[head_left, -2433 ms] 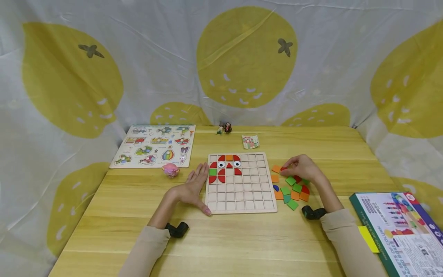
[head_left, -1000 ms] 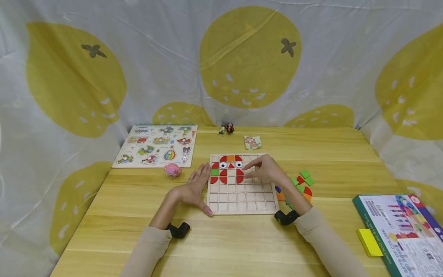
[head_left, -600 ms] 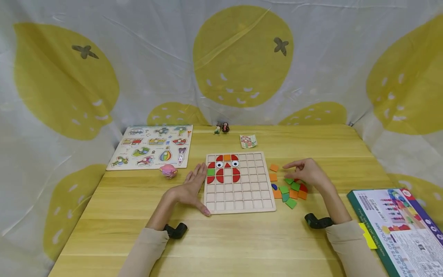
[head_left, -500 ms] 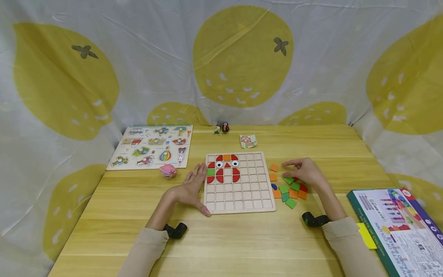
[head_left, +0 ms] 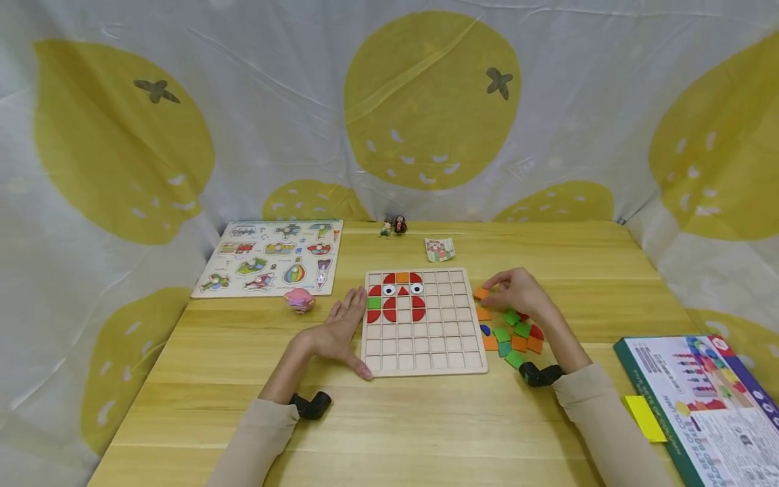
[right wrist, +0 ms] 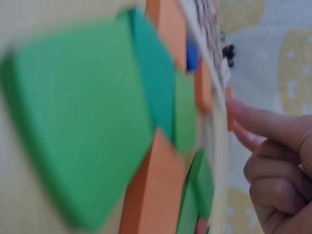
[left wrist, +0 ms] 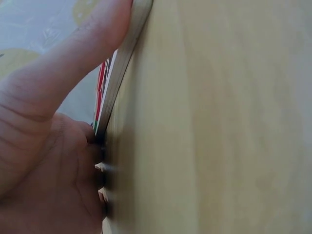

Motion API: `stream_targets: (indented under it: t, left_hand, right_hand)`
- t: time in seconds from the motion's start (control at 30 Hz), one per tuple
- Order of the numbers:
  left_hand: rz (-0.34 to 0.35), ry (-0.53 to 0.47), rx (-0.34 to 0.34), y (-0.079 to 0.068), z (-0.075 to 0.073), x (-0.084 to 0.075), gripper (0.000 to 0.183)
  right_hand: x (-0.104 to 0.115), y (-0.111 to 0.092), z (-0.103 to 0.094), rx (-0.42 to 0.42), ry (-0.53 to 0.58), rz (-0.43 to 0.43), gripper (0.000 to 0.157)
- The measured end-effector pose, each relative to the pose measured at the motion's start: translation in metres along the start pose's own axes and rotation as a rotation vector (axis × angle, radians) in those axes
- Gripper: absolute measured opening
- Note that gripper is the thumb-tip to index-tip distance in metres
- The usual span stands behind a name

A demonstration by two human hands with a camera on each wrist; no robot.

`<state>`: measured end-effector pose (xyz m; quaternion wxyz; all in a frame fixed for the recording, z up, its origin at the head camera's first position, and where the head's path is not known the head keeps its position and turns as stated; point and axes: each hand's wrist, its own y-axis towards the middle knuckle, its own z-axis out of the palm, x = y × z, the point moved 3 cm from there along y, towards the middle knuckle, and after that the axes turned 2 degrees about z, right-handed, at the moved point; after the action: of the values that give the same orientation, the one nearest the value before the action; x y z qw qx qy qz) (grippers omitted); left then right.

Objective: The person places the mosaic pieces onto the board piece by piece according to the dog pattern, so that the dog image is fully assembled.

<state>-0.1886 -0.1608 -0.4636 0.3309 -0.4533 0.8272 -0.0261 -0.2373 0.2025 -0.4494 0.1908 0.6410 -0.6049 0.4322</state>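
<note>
A square wooden grid board (head_left: 447,345) lies mid-table with red, green, orange and eye-patterned tiles in its upper left cells. My left hand (head_left: 335,336) rests along the board's left side, fingers stretched out and thumb at the near left corner. In the left wrist view the thumb (left wrist: 92,44) lies against the board's edge (left wrist: 124,53). Right of the board, my right hand (head_left: 520,294) pinches an orange square tile (head_left: 481,293) between thumb and index finger; the right wrist view shows the tile (right wrist: 230,109) at the fingertips. Below that hand lie loose tiles, among them a green tile (head_left: 502,335).
A small pattern card (head_left: 440,249) lies behind the board, with two small figurines (head_left: 394,225) farther back. On the left are a peg puzzle (head_left: 268,260) and a pink toy (head_left: 299,299). A boxed set (head_left: 706,399) and a yellow block (head_left: 645,419) occupy the right.
A red quarter tile has joined the board below the right eye. My right hand came back from the board to the loose tiles and now pinches an orange one. My left hand stayed put.
</note>
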Motion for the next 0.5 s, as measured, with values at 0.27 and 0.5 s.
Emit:
stream_targets:
  t: [0.27,0.5]
  left_hand:
    - [0.002,0.034,-0.009,0.0,0.0,-0.002,0.15]
    - [-0.003,0.05,-0.009,-0.002,0.0,-0.003,0.15]
  right_hand:
    - [0.061,0.008,0.067,0.152,-0.033,-0.163,0.025]
    - [0.081,0.02,0.104,0.147,-0.054,-0.155,0.02]
